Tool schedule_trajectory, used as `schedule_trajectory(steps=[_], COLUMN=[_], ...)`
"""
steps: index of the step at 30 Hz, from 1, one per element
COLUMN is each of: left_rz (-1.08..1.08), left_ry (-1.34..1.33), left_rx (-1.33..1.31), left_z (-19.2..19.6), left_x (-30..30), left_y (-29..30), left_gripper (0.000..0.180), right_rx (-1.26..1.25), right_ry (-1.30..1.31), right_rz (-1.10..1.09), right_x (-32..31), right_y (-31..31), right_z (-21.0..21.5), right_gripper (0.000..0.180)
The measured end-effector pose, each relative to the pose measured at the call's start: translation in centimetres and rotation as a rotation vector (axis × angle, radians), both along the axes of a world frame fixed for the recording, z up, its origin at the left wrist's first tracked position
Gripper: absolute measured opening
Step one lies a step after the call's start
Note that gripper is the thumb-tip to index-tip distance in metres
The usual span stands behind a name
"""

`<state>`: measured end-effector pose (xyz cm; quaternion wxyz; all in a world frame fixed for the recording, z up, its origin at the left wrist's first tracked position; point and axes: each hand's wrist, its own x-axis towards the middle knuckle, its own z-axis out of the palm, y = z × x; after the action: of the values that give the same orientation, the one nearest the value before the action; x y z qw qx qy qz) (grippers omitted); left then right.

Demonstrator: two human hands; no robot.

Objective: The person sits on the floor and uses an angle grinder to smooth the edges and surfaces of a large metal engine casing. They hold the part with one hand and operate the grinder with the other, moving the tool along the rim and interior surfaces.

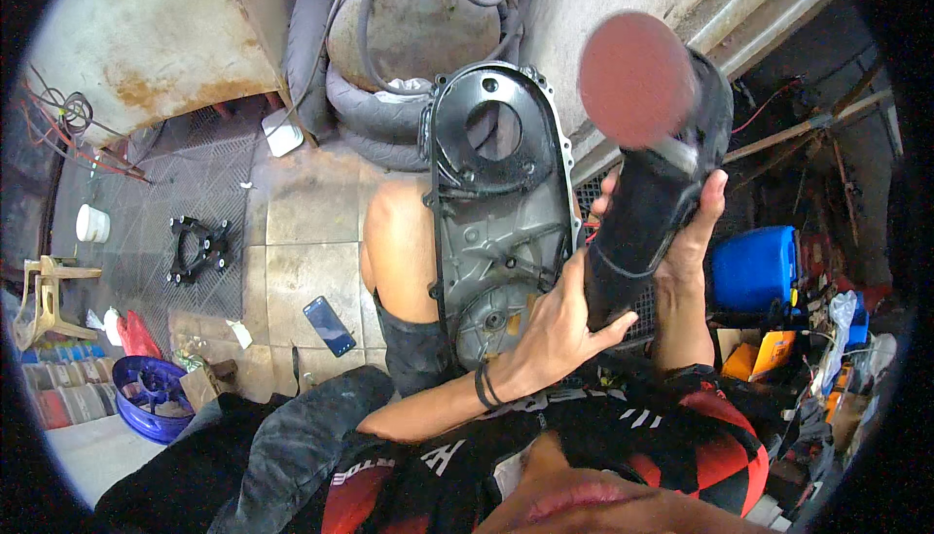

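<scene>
A black handheld disc sander with a round, reddish-brown disc is raised at the right of my lap. The disc faces up and its edge is blurred. My right hand wraps around the sander's body, its fingers partly hidden behind it. Near the lower end of the same tool, my left hand grips it, thumb along the bottom. Beside the sander, a large metal engine cover leans upright against my legs. Its upper part is glossy black with a round opening, its lower part bare grey. Neither hand touches the cover.
A phone lies on the tiled floor at left. Farther left are a black bracket-like part, a purple wheel rim and a plastic stool. A blue container stands at right. Tyres and hoses are ahead.
</scene>
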<state>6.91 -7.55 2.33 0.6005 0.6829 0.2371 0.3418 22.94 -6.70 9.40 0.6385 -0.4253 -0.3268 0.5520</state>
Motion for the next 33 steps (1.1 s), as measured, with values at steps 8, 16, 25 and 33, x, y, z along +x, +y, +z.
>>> schedule_trajectory(steps=[8,16,25,33], left_rz=[-0.076,-0.063,-0.003,-0.483], left_ry=[-0.029,-0.006,-0.025,-0.480], left_rx=[-0.126,-0.129,-0.048,-0.633], left_z=[0.7,0.2,-0.2,-0.1], left_x=[-0.5,-0.5,0.0,-0.3], left_y=[0.2,-0.1,0.6,2.4], left_gripper=[0.084,0.084,0.081,0.073], right_rx=[0.109,0.125,0.064,0.097], right_ry=[-0.302,-0.195,-0.024,0.327], right_rz=[-0.121,-0.079,0.004,0.221], right_x=[-1.9,-1.3,-0.5,-1.6], right_y=[0.6,0.3,1.5,3.7], right_z=[0.3,-1.0,-1.3,-0.1], right_gripper=[0.088,0.091,0.096,0.076])
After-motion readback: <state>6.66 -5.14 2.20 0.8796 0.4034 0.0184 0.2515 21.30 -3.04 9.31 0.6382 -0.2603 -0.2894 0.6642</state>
